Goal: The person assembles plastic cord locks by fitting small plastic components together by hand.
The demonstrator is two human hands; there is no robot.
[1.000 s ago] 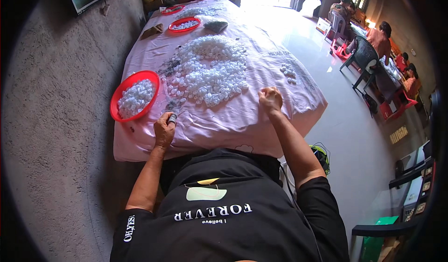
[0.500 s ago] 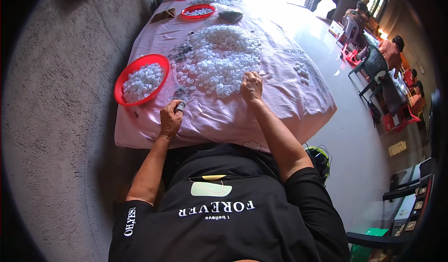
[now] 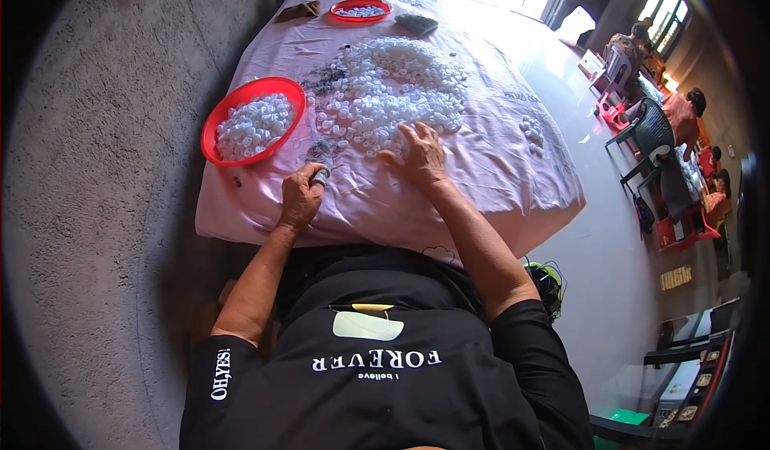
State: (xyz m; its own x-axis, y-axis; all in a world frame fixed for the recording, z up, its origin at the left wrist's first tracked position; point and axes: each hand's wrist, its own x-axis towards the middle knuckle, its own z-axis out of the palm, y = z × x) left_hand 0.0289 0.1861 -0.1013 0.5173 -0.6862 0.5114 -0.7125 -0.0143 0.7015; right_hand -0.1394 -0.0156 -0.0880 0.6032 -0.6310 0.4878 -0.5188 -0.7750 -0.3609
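Observation:
My right hand (image 3: 421, 157) lies with fingers spread at the near edge of a wide heap of small white plastic rings (image 3: 385, 89), its fingertips touching them. Over by the near left part of the cloth, my left hand (image 3: 301, 197) is closed, with the fingers curled. A short grey-and-white banded piece (image 3: 321, 176) shows at its fingertips; whether it is held or wrapped round a finger I cannot make out. Just beyond lies a small patch of dark bits (image 3: 321, 152). Left of the heap, a red basin (image 3: 210, 129) is filled with similar white pieces.
A pink cloth (image 3: 513, 201) covers the long table beside a rough grey wall (image 3: 120, 129). Farther back are another red basin (image 3: 389, 9), a dark bag (image 3: 416, 23) and brown cloth (image 3: 297, 12). Several people sit at right near a dark chair (image 3: 650, 133).
My right hand has opened from curled fingers and moved left along the heap's near edge. My left hand stays closed near the dark bits. The view has shifted slightly.

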